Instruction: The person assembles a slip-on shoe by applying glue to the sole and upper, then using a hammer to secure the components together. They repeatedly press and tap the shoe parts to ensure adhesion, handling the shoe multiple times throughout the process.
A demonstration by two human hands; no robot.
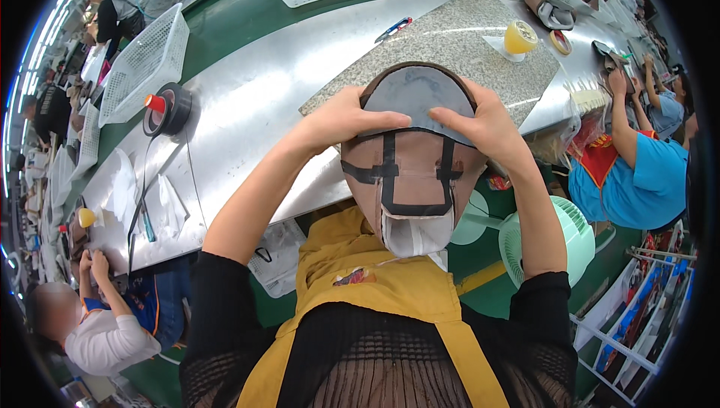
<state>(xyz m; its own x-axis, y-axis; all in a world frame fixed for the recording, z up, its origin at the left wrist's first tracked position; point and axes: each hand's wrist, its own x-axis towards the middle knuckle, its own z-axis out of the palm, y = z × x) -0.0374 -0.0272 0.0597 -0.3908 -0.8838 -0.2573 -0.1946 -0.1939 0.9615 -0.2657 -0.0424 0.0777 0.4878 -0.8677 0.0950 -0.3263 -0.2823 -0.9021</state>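
Above surface [247, 100] edge: my left hand [341, 119] and right hand [484, 127] both gripping brown shoe upper [412, 175], thumbs pressing grey toe piece [416, 93].

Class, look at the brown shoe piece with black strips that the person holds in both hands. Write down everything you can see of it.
The brown shoe piece with black strips looks like an unfinished upper on a form. Its upper end carries a grey rounded sole-like panel with a dark brown rim; black tape-like strips cross the tan surface, and a whitish fabric end hangs toward the yellow apron. It is held up over the edge of the speckled stone slab. The left hand and right hand press their fingers on the grey panel.
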